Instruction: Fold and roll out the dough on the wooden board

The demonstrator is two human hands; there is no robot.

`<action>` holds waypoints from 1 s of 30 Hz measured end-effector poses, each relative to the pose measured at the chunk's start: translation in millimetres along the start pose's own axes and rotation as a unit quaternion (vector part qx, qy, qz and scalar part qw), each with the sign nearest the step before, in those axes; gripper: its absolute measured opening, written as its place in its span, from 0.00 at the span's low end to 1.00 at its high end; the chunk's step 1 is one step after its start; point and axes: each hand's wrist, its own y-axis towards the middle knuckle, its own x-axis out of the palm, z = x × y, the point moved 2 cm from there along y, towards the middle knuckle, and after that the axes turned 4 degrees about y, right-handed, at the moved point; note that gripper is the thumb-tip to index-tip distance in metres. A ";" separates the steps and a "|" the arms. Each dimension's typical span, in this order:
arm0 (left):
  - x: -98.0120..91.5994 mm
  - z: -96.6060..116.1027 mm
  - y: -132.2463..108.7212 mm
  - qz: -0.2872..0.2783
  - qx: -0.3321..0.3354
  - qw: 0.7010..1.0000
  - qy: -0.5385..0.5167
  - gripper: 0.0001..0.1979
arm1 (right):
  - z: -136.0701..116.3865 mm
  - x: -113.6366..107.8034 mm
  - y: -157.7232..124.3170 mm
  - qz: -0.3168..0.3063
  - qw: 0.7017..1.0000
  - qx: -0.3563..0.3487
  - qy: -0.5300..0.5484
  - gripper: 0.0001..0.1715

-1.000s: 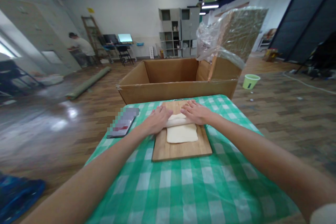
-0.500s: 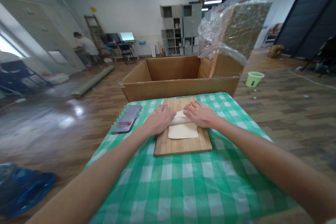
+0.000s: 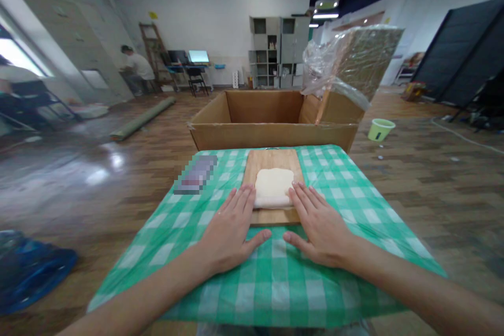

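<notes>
A pale sheet of dough lies on a wooden cutting board. Across the dough's near edge rests a light rolling pin, its ends covered by my hands. My left hand lies flat over the pin's left end, fingers stretched forward and thumb pointing inward. At the right end, my right hand is laid flat in the same way, its fingertips beside the dough's right edge. Both palms reach back over the near edge of the board.
A green-and-white checked cloth covers the table. On its left lies a blurred-out flat object. Beyond the table stands a large open cardboard box. A light green bucket is on the floor at right. A person sits far left.
Both hands and the rolling pin have come toward me, from the dough's far part to its near edge. More of the dough's far part now shows. The camera view has tilted up slightly.
</notes>
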 end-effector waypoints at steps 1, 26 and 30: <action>-0.2 2.4 -3.4 0.001 -0.001 1.000 0.002 0.50 | -1.5 -0.4 -2.8 0.000 1.000 -0.003 -0.002 0.58; 3.7 -70.1 46.0 -0.050 -0.260 0.938 -0.226 0.16 | 100.1 7.2 115.1 -0.047 0.963 0.233 0.127 0.12; -2.5 -35.0 51.5 -0.107 -0.217 0.963 -0.115 0.24 | 100.6 9.6 139.5 -0.097 0.949 0.252 0.162 0.22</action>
